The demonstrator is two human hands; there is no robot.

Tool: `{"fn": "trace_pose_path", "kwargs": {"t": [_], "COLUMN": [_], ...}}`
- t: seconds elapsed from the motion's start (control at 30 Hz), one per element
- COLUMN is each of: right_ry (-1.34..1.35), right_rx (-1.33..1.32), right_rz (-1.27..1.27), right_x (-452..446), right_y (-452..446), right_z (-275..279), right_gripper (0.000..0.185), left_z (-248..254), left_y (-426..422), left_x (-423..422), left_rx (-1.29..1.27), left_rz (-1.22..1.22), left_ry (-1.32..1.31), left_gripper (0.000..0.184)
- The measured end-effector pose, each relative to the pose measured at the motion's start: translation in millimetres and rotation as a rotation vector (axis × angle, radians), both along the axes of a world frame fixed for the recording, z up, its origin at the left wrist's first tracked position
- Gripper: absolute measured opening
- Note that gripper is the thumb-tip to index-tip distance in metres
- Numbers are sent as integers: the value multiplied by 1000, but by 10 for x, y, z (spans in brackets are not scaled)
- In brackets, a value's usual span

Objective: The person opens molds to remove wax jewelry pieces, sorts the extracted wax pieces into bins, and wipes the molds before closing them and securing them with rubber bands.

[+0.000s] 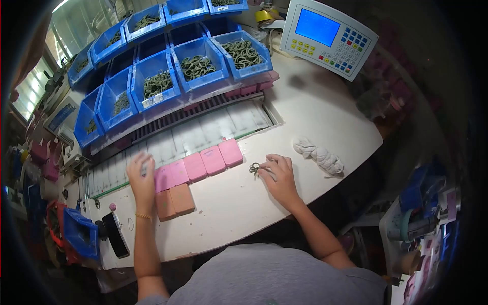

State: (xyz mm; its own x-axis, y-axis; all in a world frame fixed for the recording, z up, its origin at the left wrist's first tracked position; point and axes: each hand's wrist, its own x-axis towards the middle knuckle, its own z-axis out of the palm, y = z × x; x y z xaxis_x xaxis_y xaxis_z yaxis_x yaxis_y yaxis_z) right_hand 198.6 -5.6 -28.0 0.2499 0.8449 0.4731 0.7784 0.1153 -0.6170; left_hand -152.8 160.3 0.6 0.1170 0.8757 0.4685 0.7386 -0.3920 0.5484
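Note:
My right hand point(278, 178) is over the bench, its thumb and forefinger pinched at a small cluster of dark green rings point(253, 168). My left hand point(140, 175) is at the left end of a row of pink blocks point(194, 166), its fingers curled. Something small and greyish shows between those fingers, too blurred to name. Nearer to me, two brownish-orange blocks point(175, 201) lie against the pink row.
Blue bins point(155, 84) of green rings rise in tiers behind a pale slotted panel point(203, 124). A keypad console point(329, 38) stands at the back right. A twisted white cloth point(319, 156) lies right; a phone point(116, 235) lies front left.

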Motion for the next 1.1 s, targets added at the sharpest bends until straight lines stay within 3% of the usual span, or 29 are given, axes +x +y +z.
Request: {"fn": "trace_pose_path", "kwargs": {"t": [0.07,0.13,0.2,0.33,0.47,0.73,0.87,1.1], "right_ry": [24,-35,-79,-205,-295,-224,-104,204], "right_rx": [-7,49,130,341,430,479,413,272], "right_rz": [6,28,59,139,173,221,249,329], "right_x": [-3,-21,-82,-293,-391,-460,-482,-482], "right_y": [-25,-27,-77,-212,-325,-350,-374,-421], "right_z": [-16,28,124,391,560,618,662,816], "right_gripper": [18,14,15,22,33,36,31,25], "left_z": [-31,-32,88,370,384,344,353,464], "left_y": [-378,-793,-1141,-1570,-1639,-1618,-1629,-1676], "left_x": [166,367,668,1140,1241,1223,1219,1219], "left_rx": [-311,-667,-915,-1134,-1189,-1220,-1172,-802], "left_rz": [-115,-188,-448,-588,-617,-580,-574,-500], "left_ry": [-398,-574,-781,-787,-1015,-1265,-1262,-1028], "left_gripper": [21,20,23,31,35,18,16,14]}}
